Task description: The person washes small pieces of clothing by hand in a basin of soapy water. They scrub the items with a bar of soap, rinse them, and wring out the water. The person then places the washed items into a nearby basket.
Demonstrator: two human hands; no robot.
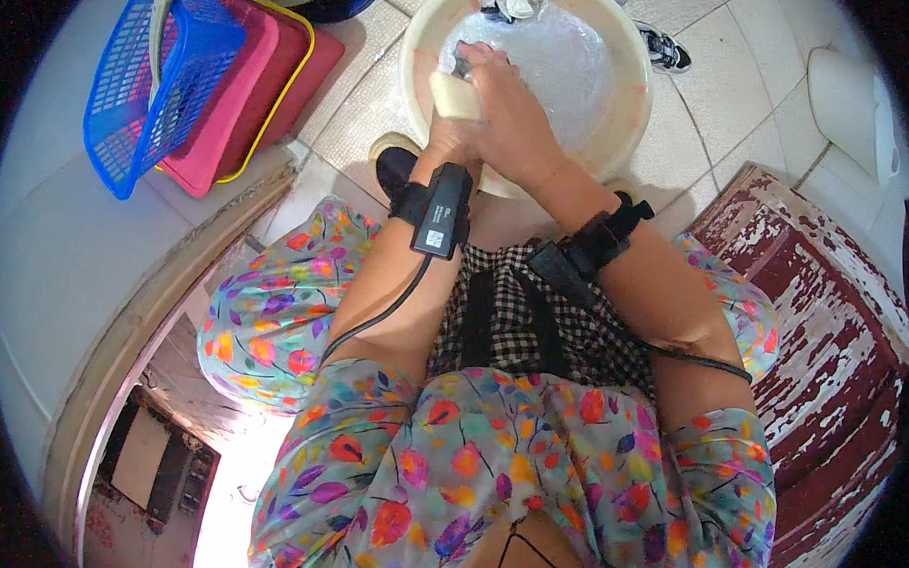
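A round cream plastic basin (640, 112) of water stands before me. Over its near left side, my right hand (510, 113) is curled, its fingers pointing away from me. At its thumb side a pale yellow block (455, 96) is gripped; I cannot tell soap from sponge. My left hand (449, 140) lies beneath and against it, largely hidden by the block and the right hand. Something small, grey and wet (462, 62) shows past the block by the fingers. At the basin's far side sits a crumpled white and dark item (518, 5), cut off by the picture's edge.
To the left, a blue plastic basket (170, 91) leans with pink and red plastic tubs (227, 104). A black and white sneaker (664, 49) stands right of the basin. Peeling red-painted wood (807, 287) lies at my right, a white plastic container (843, 113) beyond.
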